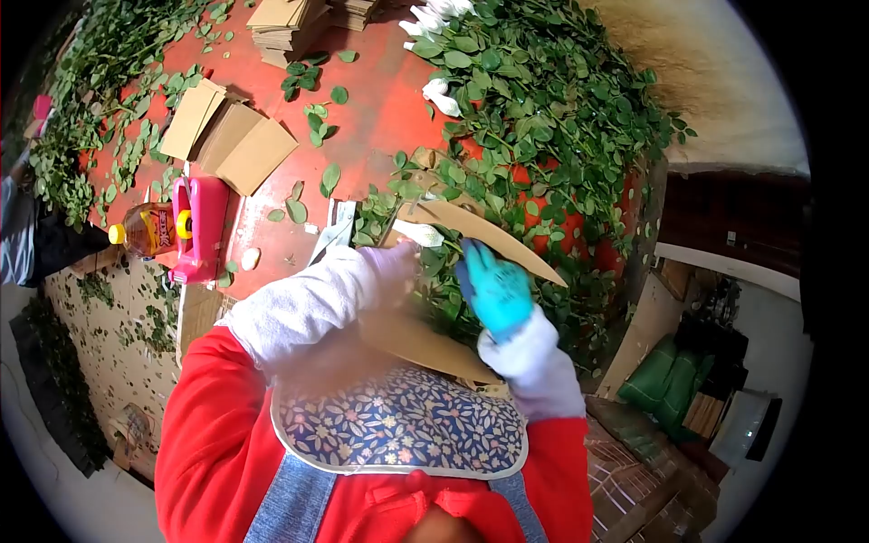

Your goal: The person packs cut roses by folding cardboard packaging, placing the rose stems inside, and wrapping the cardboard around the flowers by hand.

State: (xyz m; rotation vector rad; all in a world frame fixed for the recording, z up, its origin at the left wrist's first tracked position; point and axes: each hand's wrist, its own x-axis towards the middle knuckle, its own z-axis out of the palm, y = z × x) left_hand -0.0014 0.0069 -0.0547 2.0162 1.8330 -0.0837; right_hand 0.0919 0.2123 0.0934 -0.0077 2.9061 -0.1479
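My left hand (pixel 394 270), in a pale glove below a white fleecy sleeve, is smeared by motion. It is beside a white-wrapped flower head (pixel 418 233), and its fingers are not clear. My right hand (pixel 498 291), in a teal glove, lies over green leafy stems (pixel 439 294) with its fingers stretched out. Around these stems is a brown cardboard sheet; its far flap (pixel 489 237) curves up beyond my right hand, its near flap (pixel 425 348) rests by my apron (pixel 398 421). Left of the flower head lies a grey metal tool (pixel 337 226).
A large heap of leafy stems (pixel 561 109) with white-wrapped heads (pixel 441 95) covers the right of the red table (pixel 380 100). At left are cardboard sheets (pixel 231 136), a pink tape dispenser (pixel 201 226) and a yellow-capped bottle (pixel 149 229). More cardboard (pixel 285 27) is stacked at the back.
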